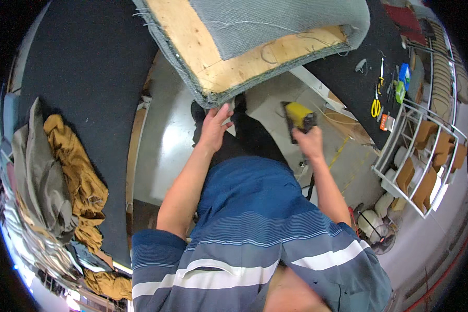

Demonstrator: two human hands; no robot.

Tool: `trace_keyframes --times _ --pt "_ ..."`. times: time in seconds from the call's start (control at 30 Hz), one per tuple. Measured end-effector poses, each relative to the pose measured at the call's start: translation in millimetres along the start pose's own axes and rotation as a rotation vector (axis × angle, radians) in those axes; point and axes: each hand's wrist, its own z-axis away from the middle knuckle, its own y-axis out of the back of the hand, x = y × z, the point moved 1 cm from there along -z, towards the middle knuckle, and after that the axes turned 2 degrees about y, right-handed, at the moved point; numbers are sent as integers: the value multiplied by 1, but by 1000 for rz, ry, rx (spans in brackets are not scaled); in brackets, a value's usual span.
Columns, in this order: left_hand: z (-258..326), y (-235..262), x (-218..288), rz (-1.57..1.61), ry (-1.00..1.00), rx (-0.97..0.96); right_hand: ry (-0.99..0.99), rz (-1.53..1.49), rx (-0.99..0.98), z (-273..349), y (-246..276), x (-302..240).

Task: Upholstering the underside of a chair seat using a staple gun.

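Note:
Above me a padded panel (229,78) lies underside up, its bare wooden board showing inside a rim of folded grey-green fabric. A loose grey cloth (275,26) covers its middle. My left hand (215,125) is at the panel's near corner, fingertips at the fabric edge and the other fingers apart, gripping nothing that I can see. Off to the right, clear of the panel, my right hand (309,141) is closed around the handle of a yellow and black staple gun (298,114). A dark hose shows below that hand.
Black-covered table surfaces flank me; the left one (83,47) carries a brown cloth (73,161) and a grey cloth (39,177). Yellow-handled scissors (376,106), a green item (399,91) and a blue item (404,76) lie at right, near a metal rack (421,156) and a fan (377,236).

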Motion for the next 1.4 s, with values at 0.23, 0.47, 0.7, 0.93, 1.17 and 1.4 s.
trace_keyframes --times 0.23,0.47,0.7,0.93,1.17,1.4 --pt "-25 -11 -13 45 -195 334 -74 239 197 -90 111 63" --pt "-19 -32 -27 272 -307 307 330 591 345 -221 195 112" --pt "-71 -88 -32 433 -372 115 170 668 244 -288 221 132" --pt "-94 -104 -31 640 -378 78 260 513 263 -299 220 141" --pt "19 -192 38 441 -613 72 327 -367 -334 -258 172 -23" --pt "110 -270 196 -38 -960 335 898 -796 -93 -243 174 -245"
